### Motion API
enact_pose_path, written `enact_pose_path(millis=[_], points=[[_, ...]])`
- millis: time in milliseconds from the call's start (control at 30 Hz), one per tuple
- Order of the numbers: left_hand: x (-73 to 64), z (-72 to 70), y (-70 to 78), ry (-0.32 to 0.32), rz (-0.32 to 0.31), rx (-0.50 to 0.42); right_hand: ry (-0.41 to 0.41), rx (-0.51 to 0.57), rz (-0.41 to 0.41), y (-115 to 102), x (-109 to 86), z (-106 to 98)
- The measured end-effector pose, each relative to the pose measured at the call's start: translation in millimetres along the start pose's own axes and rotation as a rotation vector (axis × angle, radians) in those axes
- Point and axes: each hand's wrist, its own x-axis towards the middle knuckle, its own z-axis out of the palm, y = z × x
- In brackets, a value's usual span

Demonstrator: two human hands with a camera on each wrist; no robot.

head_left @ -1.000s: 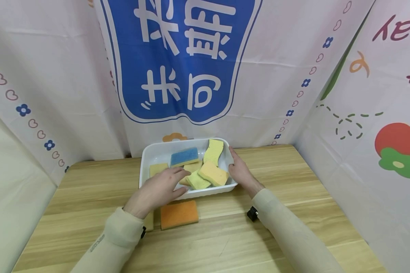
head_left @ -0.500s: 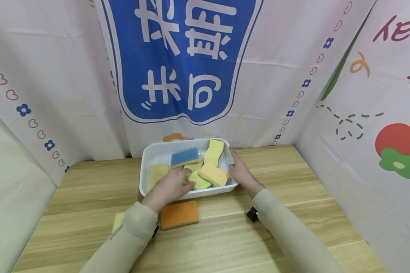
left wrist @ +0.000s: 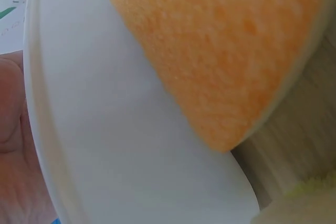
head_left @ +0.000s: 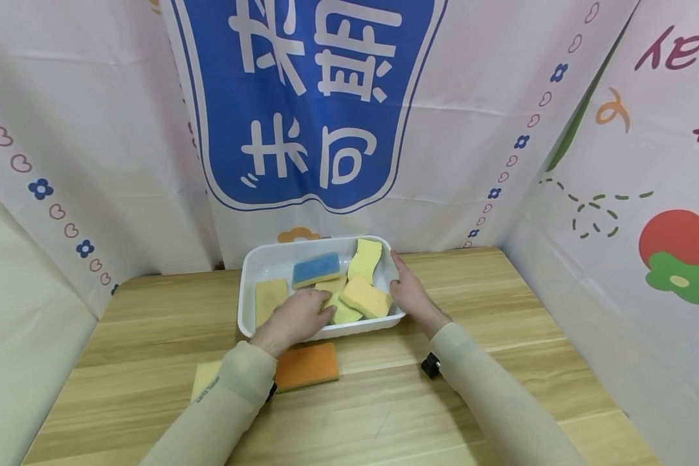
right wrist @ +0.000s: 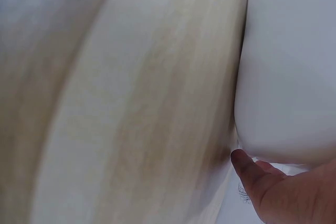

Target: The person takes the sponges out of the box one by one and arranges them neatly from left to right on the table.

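Note:
My left hand (head_left: 299,316) reaches over the near rim of a white tray (head_left: 303,335), fingers and thumb down among the sponges. A yellow-green sponge (head_left: 345,312) lies right at its fingertips; I cannot tell whether the fingers pinch one. In the left wrist view, part of the left palm (left wrist: 16,166) shows beyond the tray rim. My right hand (head_left: 410,289) grips the tray's right wall, thumb over the rim. Also in the tray are a light orange sponge (head_left: 366,296), a wavy yellow sponge (head_left: 365,259), a blue-faced sponge (head_left: 317,269) and a tan sponge (head_left: 270,301).
An orange sponge (head_left: 309,366) lies on the wooden table (head_left: 384,401) just in front of the tray, partly behind the left sleeve. Farther left, a pale yellow sponge (head_left: 206,377) is mostly covered by that sleeve. Printed cloth (head_left: 443,194) hangs behind the table.
My left hand has moved right and down into the tray, uncovering the tan sponge and part of the pale yellow sponge on the table. The tray's middle sponges have shifted slightly right. The right hand stays put.

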Motion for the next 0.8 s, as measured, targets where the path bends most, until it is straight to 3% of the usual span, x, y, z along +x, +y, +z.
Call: enact_pose_path(millis=[600, 800], points=[[-1.9, -5.9, 9.5, 0.163, 0.015, -0.13, 0.011, 0.002, -0.028, 3, 2.1, 2], [-6.5, -13.7, 11.8, 0.192, -0.018, -0.16, 0.016, -0.006, -0.031, 2, 1.9, 2]])
